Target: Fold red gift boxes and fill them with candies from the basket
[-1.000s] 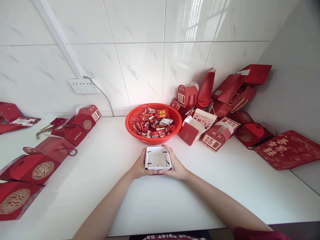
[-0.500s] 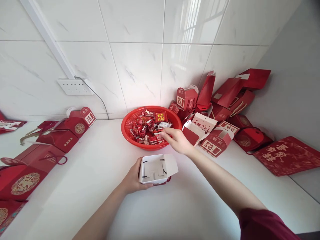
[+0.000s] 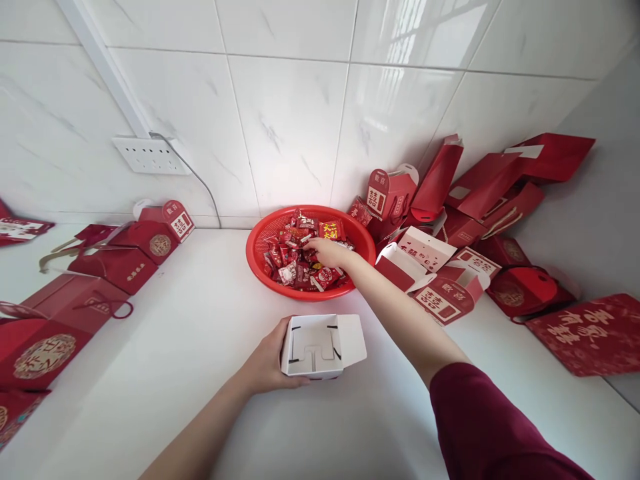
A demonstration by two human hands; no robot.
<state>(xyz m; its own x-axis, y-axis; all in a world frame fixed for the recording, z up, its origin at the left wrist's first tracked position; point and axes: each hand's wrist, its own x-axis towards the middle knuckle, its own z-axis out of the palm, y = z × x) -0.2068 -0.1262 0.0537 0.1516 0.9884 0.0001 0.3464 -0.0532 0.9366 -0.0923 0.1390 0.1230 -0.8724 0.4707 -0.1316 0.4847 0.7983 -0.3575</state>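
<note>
My left hand (image 3: 273, 360) is wrapped round the left side of a small gift box (image 3: 314, 343) on the white table, its open top facing up and its flap folded out to the right. The box has a white inside with dark cord ends and slots, and nothing lies in it. My right hand (image 3: 327, 252) reaches into a red plastic basket (image 3: 255, 267) of wrapped candies (image 3: 295, 272). Its fingers are pinched together among the wrappers; what they hold, if anything, is hidden.
Red gift boxes stand in a row (image 3: 107, 267) along the left. More red boxes (image 3: 445, 293) and bags (image 3: 485, 183) crowd the back right, with a flat red bag (image 3: 585, 333) nearer. A power socket (image 3: 150, 155) with a grey cable sits on the tiled wall.
My right hand has moved left and deeper into the basket, and some candies have shifted. My left hand still holds the box. The whole view has turned slightly.
</note>
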